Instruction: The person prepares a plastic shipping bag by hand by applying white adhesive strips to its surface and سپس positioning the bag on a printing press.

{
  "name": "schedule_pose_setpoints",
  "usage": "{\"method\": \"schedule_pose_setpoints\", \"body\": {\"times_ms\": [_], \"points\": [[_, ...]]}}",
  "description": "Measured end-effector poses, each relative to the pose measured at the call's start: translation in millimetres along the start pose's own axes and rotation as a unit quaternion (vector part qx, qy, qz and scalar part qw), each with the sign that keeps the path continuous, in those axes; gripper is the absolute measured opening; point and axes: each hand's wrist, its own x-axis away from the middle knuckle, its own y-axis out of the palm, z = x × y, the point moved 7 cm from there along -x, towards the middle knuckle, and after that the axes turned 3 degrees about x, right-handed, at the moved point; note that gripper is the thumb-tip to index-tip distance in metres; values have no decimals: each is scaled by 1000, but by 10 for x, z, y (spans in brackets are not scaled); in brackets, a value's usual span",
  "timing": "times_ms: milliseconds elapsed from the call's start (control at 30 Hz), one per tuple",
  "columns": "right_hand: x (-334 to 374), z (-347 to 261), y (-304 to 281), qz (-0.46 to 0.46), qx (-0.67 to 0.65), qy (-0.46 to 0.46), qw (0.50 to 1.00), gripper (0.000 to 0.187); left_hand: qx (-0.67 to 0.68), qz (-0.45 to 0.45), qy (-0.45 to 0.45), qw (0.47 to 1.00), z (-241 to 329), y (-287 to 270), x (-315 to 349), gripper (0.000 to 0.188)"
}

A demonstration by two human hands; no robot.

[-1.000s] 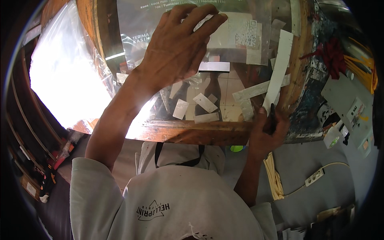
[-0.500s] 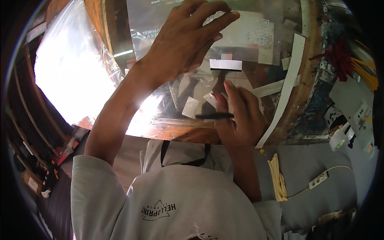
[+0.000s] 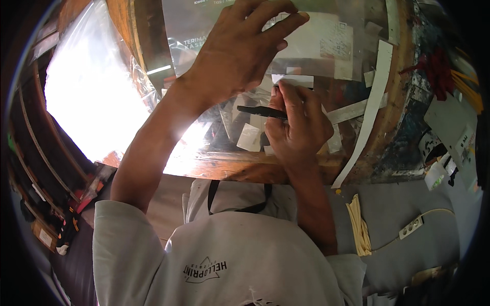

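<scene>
My left hand (image 3: 237, 53) lies over a clear printed plastic bag (image 3: 352, 58), its fingers spread and curved with nothing visible in them. The bag rests on a glass-topped work table with a wooden edge (image 3: 224, 166). In my right hand (image 3: 303, 120) I grip a slim black tool (image 3: 255, 110); its handle points left from between my fingers, and its exact kind cannot be made out. The right fingertips are at a small white strip with a dark lower edge (image 3: 305, 80), just below the bag, and cover part of it.
A bright, glare-washed plastic sheet (image 3: 87, 86) lies at the left. A long white strip (image 3: 365, 112) runs down the table's right side. Paper scraps (image 3: 249, 136) show around the glass. Beyond the right edge are a red cloth (image 3: 436, 76) and, lower, a power strip (image 3: 411, 227).
My right hand has moved up to the white strip, carrying the black tool with it. My left hand stays in place on the bag.
</scene>
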Motion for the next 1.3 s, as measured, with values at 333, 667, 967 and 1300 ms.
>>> {"method": "schedule_pose_setpoints", "body": {"times_ms": [333,667,967,1300], "points": [[-33,221,-364,60,26,3,998,46,-16,22,34,999,-26,76,17,59],[-114,555,-440,98,27,12,995,29,-61,-15,-9,998,59,55,8,60],[-145,554,-455,95,52,11,994,24,-32,5,-14,999,34,58,24,56],[-140,557,-446,97,40,13,994,25,-34,9,-11,999,35,69,33,53]]}}
